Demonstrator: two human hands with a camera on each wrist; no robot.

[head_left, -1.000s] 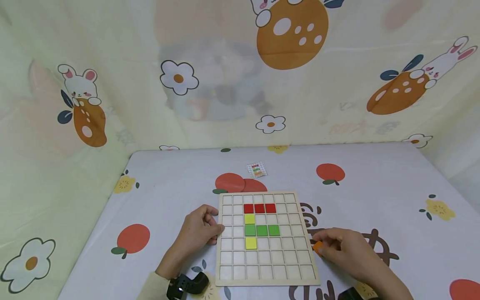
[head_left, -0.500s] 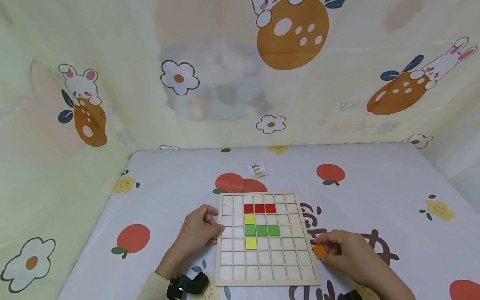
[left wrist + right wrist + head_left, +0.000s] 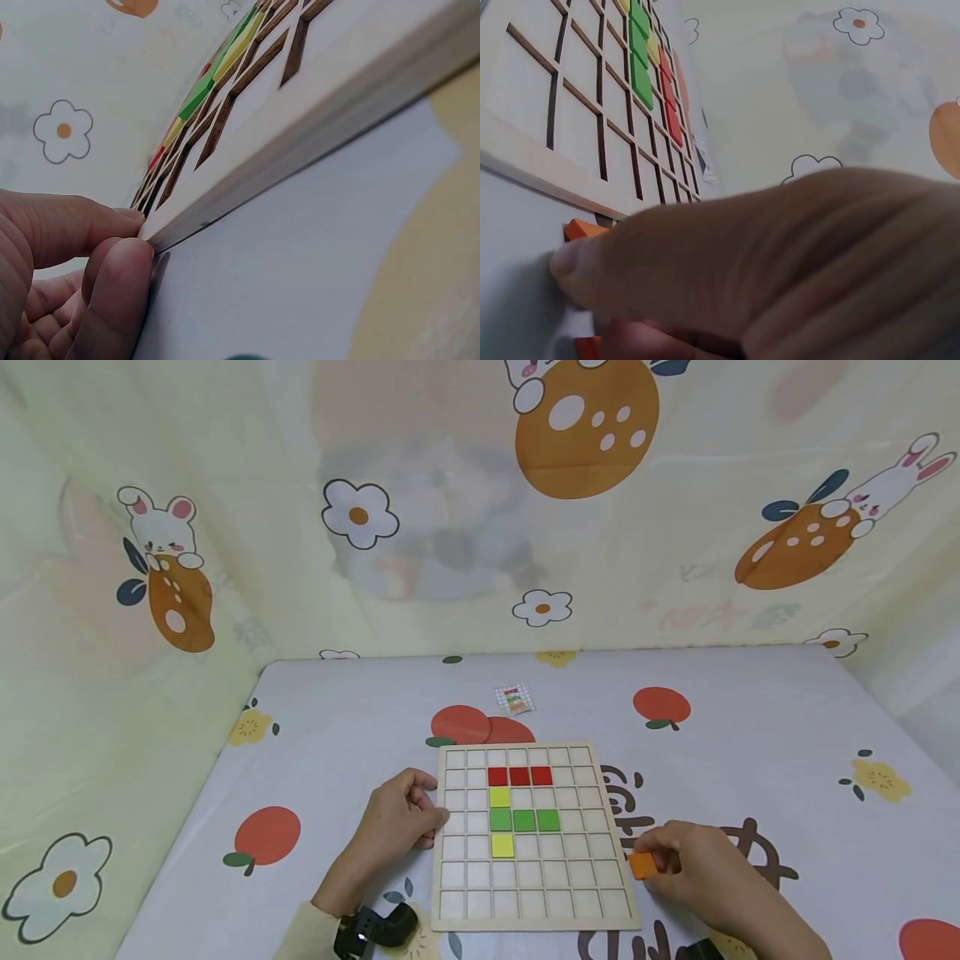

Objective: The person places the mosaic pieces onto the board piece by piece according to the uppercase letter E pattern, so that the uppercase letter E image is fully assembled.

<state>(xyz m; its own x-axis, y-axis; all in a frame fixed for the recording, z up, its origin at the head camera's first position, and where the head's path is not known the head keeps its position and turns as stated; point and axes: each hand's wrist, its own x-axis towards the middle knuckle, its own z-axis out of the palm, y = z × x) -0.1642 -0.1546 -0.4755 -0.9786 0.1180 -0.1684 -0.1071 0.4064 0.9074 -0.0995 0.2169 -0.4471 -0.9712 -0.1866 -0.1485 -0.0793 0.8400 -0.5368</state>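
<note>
Pinching the edge of the grid board, left hand has got bench left of its fingers; red, yellow, green tiles sit in slots right of them; right hand pinches an orange tile near the other edge.

No legible text or numbers.

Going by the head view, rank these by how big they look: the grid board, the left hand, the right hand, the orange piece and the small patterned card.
1. Grid board
2. Left hand and right hand: too alike to rank
3. Small patterned card
4. Orange piece, partly hidden
</note>
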